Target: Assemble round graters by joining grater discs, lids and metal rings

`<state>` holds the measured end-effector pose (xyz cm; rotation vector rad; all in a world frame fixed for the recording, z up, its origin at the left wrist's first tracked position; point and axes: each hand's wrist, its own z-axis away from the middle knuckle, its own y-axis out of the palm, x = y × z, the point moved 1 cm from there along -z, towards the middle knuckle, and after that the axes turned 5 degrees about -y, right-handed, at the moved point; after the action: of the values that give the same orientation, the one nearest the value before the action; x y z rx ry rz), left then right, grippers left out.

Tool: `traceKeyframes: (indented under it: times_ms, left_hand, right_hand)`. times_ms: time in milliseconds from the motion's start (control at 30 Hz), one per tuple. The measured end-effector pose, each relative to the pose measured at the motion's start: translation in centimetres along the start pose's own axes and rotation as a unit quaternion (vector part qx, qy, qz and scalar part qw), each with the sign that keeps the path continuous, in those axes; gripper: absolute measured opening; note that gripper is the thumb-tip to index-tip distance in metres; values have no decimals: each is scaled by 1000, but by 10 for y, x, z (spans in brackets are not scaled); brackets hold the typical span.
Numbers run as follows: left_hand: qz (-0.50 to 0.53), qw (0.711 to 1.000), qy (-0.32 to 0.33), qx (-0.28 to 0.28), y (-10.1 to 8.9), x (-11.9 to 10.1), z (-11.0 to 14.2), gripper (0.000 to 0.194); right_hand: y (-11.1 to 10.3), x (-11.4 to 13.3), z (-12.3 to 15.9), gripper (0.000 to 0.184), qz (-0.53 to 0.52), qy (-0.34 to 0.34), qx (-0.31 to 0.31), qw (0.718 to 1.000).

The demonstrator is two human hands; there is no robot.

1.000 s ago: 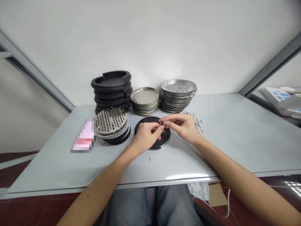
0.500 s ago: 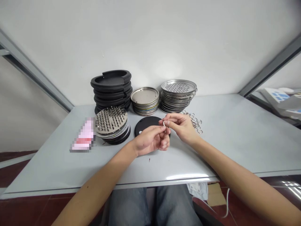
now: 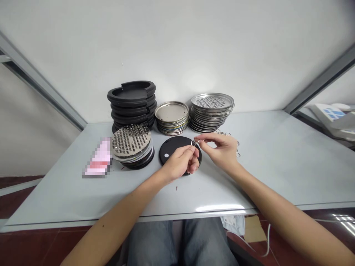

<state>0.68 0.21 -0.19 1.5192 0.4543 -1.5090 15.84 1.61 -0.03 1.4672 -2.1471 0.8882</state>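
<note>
Between our left thumb and forefinger we pinch shiny metal loops (image 3: 192, 143), the left hand's (image 3: 180, 162) other fingers curled in; the thumb and forefinger of our right hand (image 3: 220, 149) close on them from the other side. Whether the loops are one piece or two linked, we cannot tell. They sit above the far part of a black disc (image 3: 169, 142), which lies flat under our left hand and bears a white dot. More wire rings (image 3: 238, 155) lie on the table (image 3: 271, 159) behind our right hand, partly hidden by it.

Beyond the disc stand piles of shallow rimmed pieces. The dull silver dishes (image 3: 172, 111) have low lips, and nest one in another, a hole or two showing in the top one's floor. To their right, the brighter plates (image 3: 212, 101) have raised rims around a patterned middle. To their left, thick matte black rings (image 3: 131, 96) are piled up, each notched at the edge. Before these, a rough, studded metal disc (image 3: 131, 140) tops another pile, beside a blurred pink item (image 3: 100, 157).
</note>
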Motion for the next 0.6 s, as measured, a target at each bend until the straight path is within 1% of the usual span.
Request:
traceKeyframes:
  times_ms: [67,167,233,300,367,467,533,600]
  left_hand:
    - [-30,999,10,-18,-1,1,-1,23]
    - [-72,997,27,-31,-2,1,-2,25]
    - [-118,990,48,-51,-2,-1,0,27]
    - [-183,977,75,-81,-3,-3,3,27]
    - [-240,960,97,-107,-3,-5,5,27]
    - [-278,947,107,-123,-6,-6,6,28]
    - [-295,939,112,-134,-8,-7,5,29]
    - [-323,927,123,-148,-11,-7,4,30]
  right_hand:
    - [-1,-2,1,13,44,-79,13,996]
    - [-3,-8,2,19,84,-181,23,980]
    - [-4,-12,2,22,99,-233,29,967]
    - [-5,-14,1,25,109,-260,41,959]
    - [-6,-12,1,26,110,-257,48,959]
    - [-5,-6,0,23,98,-217,42,970]
    - [-5,-2,0,19,86,-167,36,982]
    - [-5,0,-1,14,67,-95,26,993]
